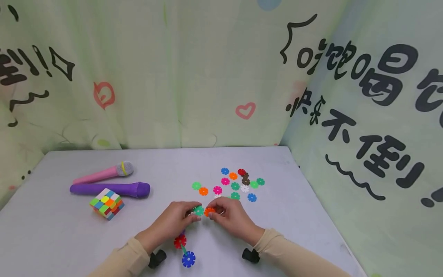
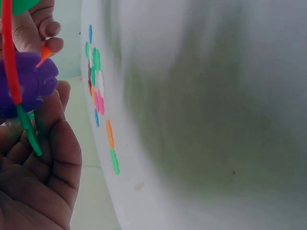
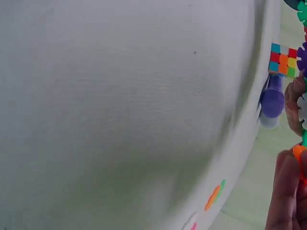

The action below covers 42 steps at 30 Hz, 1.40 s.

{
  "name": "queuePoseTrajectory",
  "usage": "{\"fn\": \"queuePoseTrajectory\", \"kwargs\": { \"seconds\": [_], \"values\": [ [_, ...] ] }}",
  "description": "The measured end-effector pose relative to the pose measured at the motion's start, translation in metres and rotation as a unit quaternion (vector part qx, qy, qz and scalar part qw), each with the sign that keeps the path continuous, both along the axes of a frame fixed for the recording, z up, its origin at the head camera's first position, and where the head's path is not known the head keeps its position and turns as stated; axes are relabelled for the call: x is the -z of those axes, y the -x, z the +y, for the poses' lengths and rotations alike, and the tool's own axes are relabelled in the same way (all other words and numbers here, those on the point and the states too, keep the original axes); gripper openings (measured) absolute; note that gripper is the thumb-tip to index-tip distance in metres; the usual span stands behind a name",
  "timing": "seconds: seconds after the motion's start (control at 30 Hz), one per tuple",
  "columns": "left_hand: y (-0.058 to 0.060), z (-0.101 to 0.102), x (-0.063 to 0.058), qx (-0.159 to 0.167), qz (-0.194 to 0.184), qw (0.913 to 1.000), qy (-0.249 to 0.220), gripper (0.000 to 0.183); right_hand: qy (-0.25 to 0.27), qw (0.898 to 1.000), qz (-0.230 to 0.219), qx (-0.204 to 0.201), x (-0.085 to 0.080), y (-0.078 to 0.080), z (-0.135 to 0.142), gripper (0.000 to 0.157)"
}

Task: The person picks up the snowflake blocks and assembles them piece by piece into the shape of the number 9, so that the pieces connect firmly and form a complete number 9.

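My left hand (image 1: 169, 221) pinches a chain of notched plastic interlocking discs near its teal-green disc (image 1: 198, 210). A red disc (image 1: 180, 241) and a blue disc (image 1: 188, 259) dangle lower on that chain, below the palm. In the left wrist view a purple disc (image 2: 45, 79) of the chain shows in front of the fingers. A white disc (image 3: 302, 109) appears beside the left fingers in the right wrist view. Between thumb and fingers, my right hand (image 1: 237, 219) holds an orange disc (image 1: 209, 211), its edge close to the teal-green one. Fingers partly hide both discs.
Loose discs in several colours, including a blue one (image 1: 252, 197), lie beyond my hands on the white table (image 1: 304, 238). Off to the left are a pink microphone (image 1: 100, 175), a purple microphone (image 1: 114, 189) and a puzzle cube (image 1: 107, 204). A printed curtain (image 1: 207, 77) hangs behind.
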<state>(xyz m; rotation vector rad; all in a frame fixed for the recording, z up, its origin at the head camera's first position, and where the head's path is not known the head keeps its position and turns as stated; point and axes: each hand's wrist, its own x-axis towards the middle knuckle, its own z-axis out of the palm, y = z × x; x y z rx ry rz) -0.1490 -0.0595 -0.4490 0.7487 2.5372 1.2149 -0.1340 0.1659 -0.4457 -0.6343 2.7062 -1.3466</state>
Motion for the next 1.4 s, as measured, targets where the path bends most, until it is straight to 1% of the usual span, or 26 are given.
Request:
{"fn": "queuePoseTrajectory", "kwargs": {
  "seconds": [0.13, 0.33, 0.47, 0.57, 0.77, 0.93, 1.07, 1.17, 1.27, 1.4],
  "values": [
    [0.0, 0.0, 0.003, 0.004, 0.006, 1.0, 0.005, 0.044, -0.01, 0.998, 0.054, -0.006, 0.001, -0.003, -0.003, 0.02],
    [-0.002, 0.001, 0.003, 0.004, 0.01, 0.9999, 0.007, 0.043, -0.003, 0.994, 0.108, -0.002, 0.002, -0.005, -0.006, 0.018],
    [-0.003, 0.002, 0.002, 0.006, 0.013, 0.9999, 0.003, 0.042, 0.019, 0.994, 0.106, 0.022, 0.005, -0.006, -0.006, 0.017],
    [-0.003, 0.003, 0.001, 0.007, 0.006, 0.9999, 0.005, 0.042, 0.037, 0.994, 0.099, 0.035, 0.008, -0.008, -0.006, 0.018],
    [-0.005, 0.003, 0.001, 0.006, -0.012, 0.9999, 0.005, 0.043, 0.045, 0.993, 0.11, 0.024, 0.008, -0.012, -0.006, 0.019],
    [-0.005, 0.003, 0.0, 0.015, -0.022, 0.9996, -0.009, 0.042, 0.029, 0.991, 0.129, 0.02, 0.004, -0.011, -0.006, 0.017],
    [-0.004, 0.003, 0.0, 0.011, -0.022, 0.9994, -0.026, 0.041, 0.018, 0.99, 0.138, 0.019, 0.001, -0.008, -0.008, 0.015],
    [-0.004, 0.003, 0.001, 0.008, -0.032, 0.9989, -0.034, 0.042, 0.018, 0.992, 0.124, 0.019, 0.001, -0.005, -0.01, 0.014],
    [-0.004, 0.002, 0.002, 0.005, -0.036, 0.9987, -0.034, 0.041, 0.027, 0.995, 0.095, 0.025, 0.002, -0.004, -0.012, 0.012],
    [-0.003, 0.002, 0.004, 0.004, -0.038, 0.9986, -0.036, 0.04, 0.047, 0.995, 0.07, 0.047, 0.004, -0.005, -0.015, 0.011]
  ]
}}
